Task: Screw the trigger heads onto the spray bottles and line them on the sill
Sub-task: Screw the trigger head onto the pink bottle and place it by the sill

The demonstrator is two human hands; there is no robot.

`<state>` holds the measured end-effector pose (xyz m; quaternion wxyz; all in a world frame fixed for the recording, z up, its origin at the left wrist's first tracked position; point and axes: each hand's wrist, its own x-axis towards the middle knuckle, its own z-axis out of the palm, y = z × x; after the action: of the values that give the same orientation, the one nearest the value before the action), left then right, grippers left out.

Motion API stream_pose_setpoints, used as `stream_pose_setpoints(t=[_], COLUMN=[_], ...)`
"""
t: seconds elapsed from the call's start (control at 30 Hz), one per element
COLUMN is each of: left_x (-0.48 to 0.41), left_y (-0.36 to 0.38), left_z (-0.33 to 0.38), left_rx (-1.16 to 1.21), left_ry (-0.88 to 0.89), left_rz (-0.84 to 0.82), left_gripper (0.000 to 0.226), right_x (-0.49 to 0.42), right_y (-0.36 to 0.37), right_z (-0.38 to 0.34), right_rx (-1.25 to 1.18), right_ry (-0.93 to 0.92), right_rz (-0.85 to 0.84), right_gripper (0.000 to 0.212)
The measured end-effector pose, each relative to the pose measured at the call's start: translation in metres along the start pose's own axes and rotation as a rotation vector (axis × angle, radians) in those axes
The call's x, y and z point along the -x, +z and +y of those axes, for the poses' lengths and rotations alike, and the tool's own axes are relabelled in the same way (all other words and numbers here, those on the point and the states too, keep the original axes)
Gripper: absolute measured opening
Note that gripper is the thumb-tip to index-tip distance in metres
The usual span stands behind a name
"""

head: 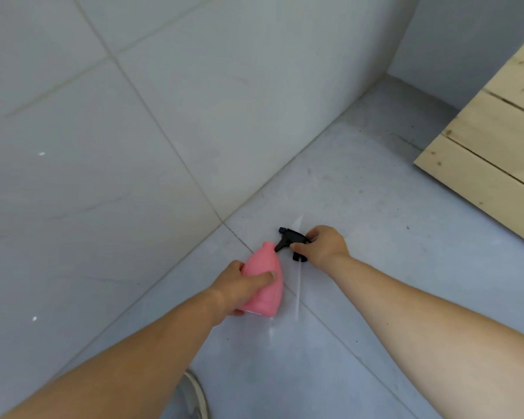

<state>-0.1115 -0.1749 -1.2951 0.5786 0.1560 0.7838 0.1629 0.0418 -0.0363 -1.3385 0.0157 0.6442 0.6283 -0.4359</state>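
Note:
A pink spray bottle (265, 269) with an open neck is tilted up and away from me, gripped around its body by my left hand (239, 285). Just right of the neck, my right hand (322, 244) holds a black trigger head (291, 237), nozzle pointing left. Its clear dip tube (299, 285) hangs down outside the bottle, alongside its right flank. The head is apart from the bottle's neck, not on it.
Below lies a grey tiled floor (360, 207), meeting a tiled wall (133, 116) on the left. A pale wooden plank panel (502, 140) stands at the right. The toe of a shoe (194, 394) shows at the bottom edge.

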Motion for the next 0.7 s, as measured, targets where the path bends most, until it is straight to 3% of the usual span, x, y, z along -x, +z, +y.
stream_pose_setpoints(t=[0.13,0.3,0.6,0.7], left_x=[-0.001,0.006,0.088,0.127], left_y=[0.0,0.0,0.006,0.006], left_z=[-0.003,0.001,0.071,0.095], left_rx=[0.022,0.04,-0.008,-0.056], left_ry=[0.014,0.037,0.284,0.381], left_rz=[-0.012,-0.036,-0.133,-0.171], left_gripper=[0.058,0.058,0.061,0.075], right_x=[0.002,0.013,0.092,0.128], right_y=[0.003,-0.015,-0.152,-0.195], right_z=[-0.002,0.004,-0.009,-0.019], right_rx=[-0.033,-0.369,-0.549,-0.596], right_ry=[-0.01,0.057,-0.035,-0.102], right_rz=[-0.036,-0.085,-0.002,0.064], right_gripper=[0.02,0.014,0.008,0.009])
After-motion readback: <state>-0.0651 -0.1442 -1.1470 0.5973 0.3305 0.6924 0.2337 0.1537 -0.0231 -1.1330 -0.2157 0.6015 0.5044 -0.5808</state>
